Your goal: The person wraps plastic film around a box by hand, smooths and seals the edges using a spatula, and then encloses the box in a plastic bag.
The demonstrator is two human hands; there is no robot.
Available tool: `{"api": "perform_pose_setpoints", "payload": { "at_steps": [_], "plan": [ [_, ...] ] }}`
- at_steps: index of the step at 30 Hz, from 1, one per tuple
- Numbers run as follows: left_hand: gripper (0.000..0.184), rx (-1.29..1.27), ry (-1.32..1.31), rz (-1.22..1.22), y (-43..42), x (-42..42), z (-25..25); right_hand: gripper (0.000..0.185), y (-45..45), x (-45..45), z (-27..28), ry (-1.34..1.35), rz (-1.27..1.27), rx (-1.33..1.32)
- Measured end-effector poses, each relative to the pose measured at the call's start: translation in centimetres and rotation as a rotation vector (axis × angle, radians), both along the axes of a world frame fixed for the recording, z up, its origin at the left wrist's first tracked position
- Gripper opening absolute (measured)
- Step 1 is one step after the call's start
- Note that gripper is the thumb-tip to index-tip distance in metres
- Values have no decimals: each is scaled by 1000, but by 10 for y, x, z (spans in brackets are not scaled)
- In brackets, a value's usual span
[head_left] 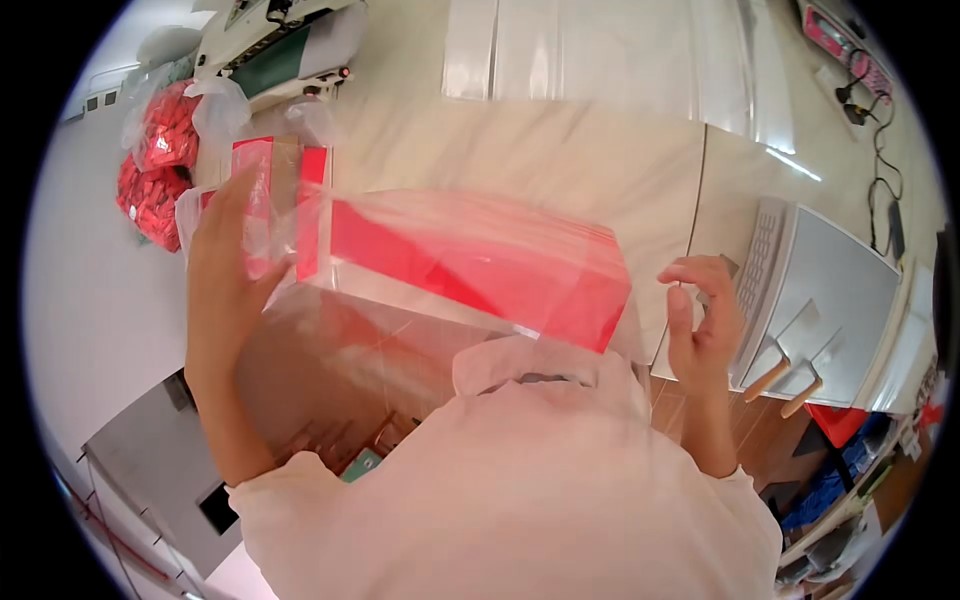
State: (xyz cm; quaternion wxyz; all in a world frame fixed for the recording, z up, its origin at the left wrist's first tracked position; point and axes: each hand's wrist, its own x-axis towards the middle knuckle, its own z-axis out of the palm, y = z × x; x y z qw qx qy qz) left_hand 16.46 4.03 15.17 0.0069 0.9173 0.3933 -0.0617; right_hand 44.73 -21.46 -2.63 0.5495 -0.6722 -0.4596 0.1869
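Note:
A long block of red and white cartons or card (480, 265) lies in front of me along the table's near edge, with clear plastic film (430, 205) around it. Left of it are a red and tan box piece (285, 165) and more loose film. My left hand (225, 270) is at this left end, thumb spread away from the fingers; whether it touches the film or only lies in front of it I cannot tell. Just off the block's right end, my right hand (705, 315) is raised with bent fingers, thumb apart and nothing between them. The block is blurred.
Clear bags of small red pieces (160, 160) sit at the left. A machine with a green belt (270, 65) stands behind. Clear plastic sheets (580, 50) lie at the back. To the right are a grey board (825, 290) with two wooden-handled scrapers (785, 370), and a cable (880, 180).

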Motion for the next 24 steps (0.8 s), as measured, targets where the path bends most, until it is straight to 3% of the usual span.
{"api": "perform_pose_setpoints", "payload": {
  "at_steps": [5,7,11,13,14,17,19,24],
  "plan": [
    [82,49,92,141,10,23,-12,33,36,4,-40,305,278,155],
    [80,55,146,175,11,30,-16,43,45,5,-50,342,594,201],
    [66,-42,224,220,24,25,-20,48,48,0,-60,501,614,267],
    [56,-180,239,365,30,17,-18,58,44,1,-62,512,591,264],
    [39,-180,241,362,29,19,-20,58,41,2,-63,519,587,251],
    [26,-277,165,381,37,7,-14,67,37,6,-67,442,576,219],
    [21,-235,157,405,37,12,-16,68,34,10,-68,287,589,201],
    [16,-166,171,393,42,-2,-16,66,35,12,-72,299,629,175]
  ]
}}
